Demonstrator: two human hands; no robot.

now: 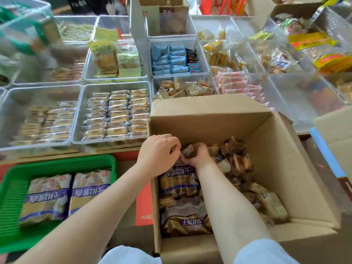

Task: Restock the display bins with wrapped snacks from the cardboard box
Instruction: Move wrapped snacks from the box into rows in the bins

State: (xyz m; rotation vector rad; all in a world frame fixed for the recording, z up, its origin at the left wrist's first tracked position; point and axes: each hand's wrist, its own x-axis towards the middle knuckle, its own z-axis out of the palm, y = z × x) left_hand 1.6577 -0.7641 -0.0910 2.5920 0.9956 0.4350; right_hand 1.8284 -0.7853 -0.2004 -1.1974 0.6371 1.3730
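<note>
An open cardboard box (285, 159) stands in front of me, holding several large snack bags (179, 184) on its left side and loose small wrapped snacks (238, 161) on its right. Both my hands are inside it near the far left corner. My right hand (198, 154) grips a small brown wrapped snack (188, 150). My left hand (162, 151) has its fingers curled against the same cluster of snacks; what it holds is hidden. Clear display bins (114, 111) with rows of wrapped snacks stand just beyond the box.
A green basket (57, 164) with two large snack bags sits at lower left. More clear bins with blue, yellow and pink packets fill the back. A tall opened carton (163, 8) stands behind, and another cardboard box (335, 134) lies at right.
</note>
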